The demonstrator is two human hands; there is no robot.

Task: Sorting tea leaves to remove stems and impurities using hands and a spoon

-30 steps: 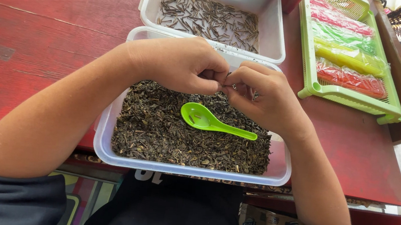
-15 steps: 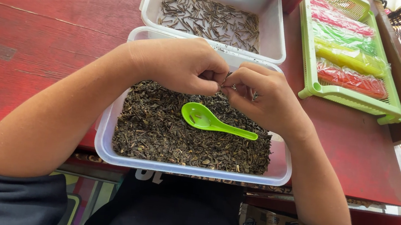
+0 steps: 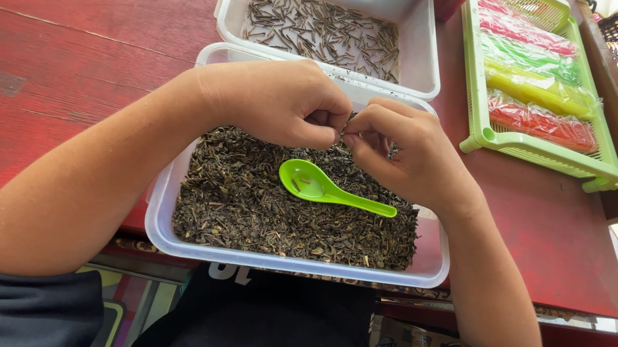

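Bare forearms, dark grey short sleeves, black top with white print at the chest.

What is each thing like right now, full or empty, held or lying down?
Left hand: fingertips pinched on a tiny dark bit.
Right hand: fingertips pinched on the same bit.
Near clear plastic tub: open, filled with dark dried bits.
Green plastic spoon: lying on the bits, unheld.
Far clear plastic tub: open, thin layer of dark sticks.
Green plastic tray: holding colourful sealed packets in a row.
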